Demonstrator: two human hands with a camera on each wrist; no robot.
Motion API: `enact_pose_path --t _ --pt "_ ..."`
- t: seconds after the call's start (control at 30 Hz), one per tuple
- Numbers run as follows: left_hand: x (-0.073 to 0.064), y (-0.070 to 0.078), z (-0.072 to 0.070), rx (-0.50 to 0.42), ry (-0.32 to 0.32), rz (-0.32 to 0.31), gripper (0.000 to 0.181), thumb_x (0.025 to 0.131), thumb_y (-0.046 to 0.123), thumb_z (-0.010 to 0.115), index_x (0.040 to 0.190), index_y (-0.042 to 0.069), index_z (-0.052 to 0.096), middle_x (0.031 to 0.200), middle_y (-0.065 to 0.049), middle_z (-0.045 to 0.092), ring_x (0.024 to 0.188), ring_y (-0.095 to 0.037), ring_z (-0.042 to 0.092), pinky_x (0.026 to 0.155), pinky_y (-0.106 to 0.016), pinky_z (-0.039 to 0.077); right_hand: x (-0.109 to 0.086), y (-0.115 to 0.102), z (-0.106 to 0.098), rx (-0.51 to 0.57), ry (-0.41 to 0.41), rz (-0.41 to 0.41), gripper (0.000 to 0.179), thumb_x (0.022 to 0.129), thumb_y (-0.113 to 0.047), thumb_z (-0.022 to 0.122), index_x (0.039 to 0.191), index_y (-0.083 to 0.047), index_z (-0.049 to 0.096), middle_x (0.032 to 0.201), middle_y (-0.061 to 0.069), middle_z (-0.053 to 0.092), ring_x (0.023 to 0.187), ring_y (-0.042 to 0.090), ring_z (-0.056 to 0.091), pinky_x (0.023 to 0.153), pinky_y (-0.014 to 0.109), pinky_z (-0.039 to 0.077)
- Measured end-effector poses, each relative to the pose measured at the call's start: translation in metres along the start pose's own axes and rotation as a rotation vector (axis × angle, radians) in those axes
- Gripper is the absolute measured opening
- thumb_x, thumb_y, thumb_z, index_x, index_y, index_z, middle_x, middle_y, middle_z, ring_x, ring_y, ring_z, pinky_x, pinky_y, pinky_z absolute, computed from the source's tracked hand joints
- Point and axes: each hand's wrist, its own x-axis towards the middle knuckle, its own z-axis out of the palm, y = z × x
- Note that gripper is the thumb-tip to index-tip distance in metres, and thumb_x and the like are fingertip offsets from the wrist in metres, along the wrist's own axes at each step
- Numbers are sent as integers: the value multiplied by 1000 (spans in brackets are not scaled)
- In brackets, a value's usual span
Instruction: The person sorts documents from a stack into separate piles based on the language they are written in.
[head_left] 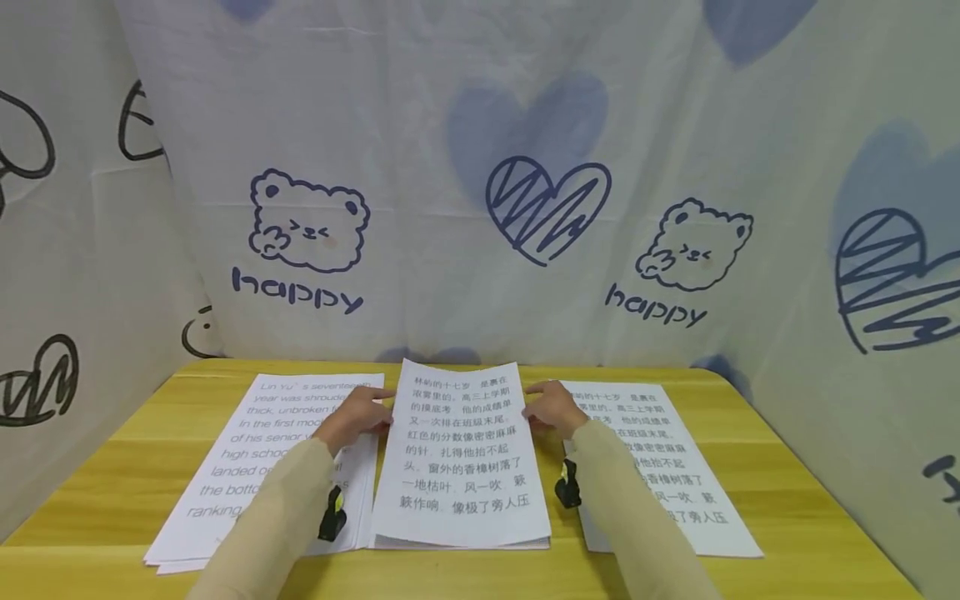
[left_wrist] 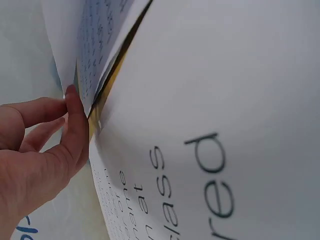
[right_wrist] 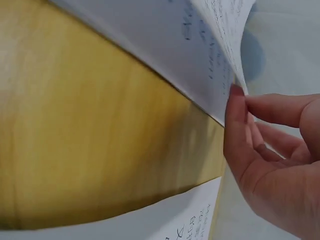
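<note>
A sheet of paper (head_left: 461,450) printed with Chinese text is raised at its far part over the middle stack, its near edge low by the pages beneath. My left hand (head_left: 358,414) pinches its left edge between thumb and finger; the left wrist view shows the fingertips (left_wrist: 71,92) on the paper. On the opposite edge my right hand (head_left: 553,408) pinches the same sheet, the paper bowing between both hands. In the right wrist view, a printed page (right_wrist: 165,50) lies below the lifted sheet, apart from it.
A stack of English-text sheets (head_left: 225,467) lies to the left, partly under my left sleeve. To the right is another Chinese-text sheet (head_left: 697,500), partly covered by my right sleeve. The yellow wooden table (head_left: 795,533) meets a patterned cloth (head_left: 420,250) behind.
</note>
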Motion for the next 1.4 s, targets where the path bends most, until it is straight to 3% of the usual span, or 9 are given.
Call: enact_pose_path --t 0.17,0.3,0.43,0.67,0.9,1.03,1.27,1.4 --pt "3 0 -7 -135 -23 -13 64 86 -11 55 146 -5 35 109 -24 64 71 -16 63 70 -28 53 -1 -2 -9 144 -13 -24 51 91 5 56 140 8 42 109 21 66 87 26 66 81 40 54" --pt "5 4 -9 -161 -26 -36 68 89 -7 56 150 0 29 111 -23 62 77 -17 63 77 -31 52 -1 -2 -14 191 -10 -23 52 91 5 56 141 5 43 108 20 66 88 25 65 80 39 54" --pt "7 9 -8 -169 -7 -26 65 90 -6 56 150 0 30 113 -23 61 81 -18 63 85 -35 51 0 -5 -20 162 -8 -31 51 91 3 57 141 3 45 108 18 67 88 23 64 82 40 53" --pt "12 21 -3 -220 -20 67 53 93 -6 53 144 -6 38 123 -28 58 90 -21 66 88 -35 52 0 -15 -37 65 -16 -74 50 91 3 56 140 4 46 115 22 64 92 27 64 87 43 52" --pt "15 38 7 -215 -25 83 51 94 -3 54 143 -3 42 127 -27 56 103 -30 63 94 -39 48 0 -25 -60 53 17 -69 52 93 0 55 144 -1 43 123 22 60 103 32 61 93 46 48" --pt "18 53 20 -251 -18 92 50 93 -4 54 142 -2 44 127 -26 56 105 -32 62 94 -38 48 4 -20 -77 30 41 -76 54 93 -2 55 146 -3 41 125 22 58 105 33 60 94 47 47" --pt "21 72 56 -300 47 106 47 89 -7 55 136 -4 50 123 -26 59 101 -32 64 92 -39 50 62 38 -116 -17 96 -60 58 92 -9 61 147 -11 41 126 18 59 100 29 61 84 47 52" --pt "24 80 82 -322 90 100 42 88 -6 57 130 -5 56 117 -24 62 91 -27 65 89 -39 50 61 50 -135 -49 117 -33 58 91 -7 61 146 -10 42 124 17 59 99 28 62 86 48 52"
